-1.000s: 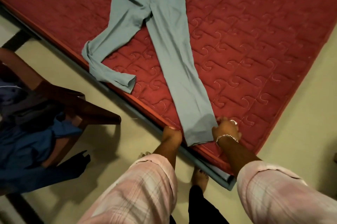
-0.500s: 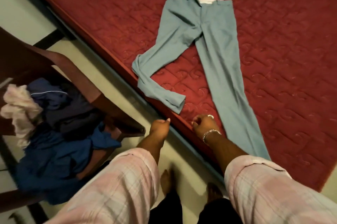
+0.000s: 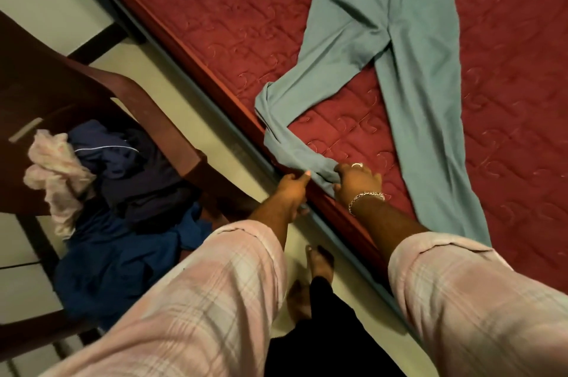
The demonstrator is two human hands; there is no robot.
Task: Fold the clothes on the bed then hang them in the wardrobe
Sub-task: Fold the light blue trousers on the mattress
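Observation:
Grey-green trousers (image 3: pixel 408 48) lie flat on the red quilted bed (image 3: pixel 215 8), waistband at the far end. One leg runs straight toward me. The other leg bends back on itself at the bed's edge, and its hem ends near me. My right hand (image 3: pixel 356 181), with a ring and a bracelet, is closed on that hem. My left hand (image 3: pixel 292 189) pinches the same hem from the left, at the mattress edge.
A dark wooden chair (image 3: pixel 129 94) stands left of the bed and holds a heap of blue clothes (image 3: pixel 123 223) and a pink cloth (image 3: pixel 58 174). A strip of pale floor (image 3: pixel 215 137) runs between chair and bed. My bare feet (image 3: pixel 319 260) stand on it.
Both hands left the hem of the straight leg and moved left to the bent leg's hem, where they now take hold. My view shifted left, bringing the chair in.

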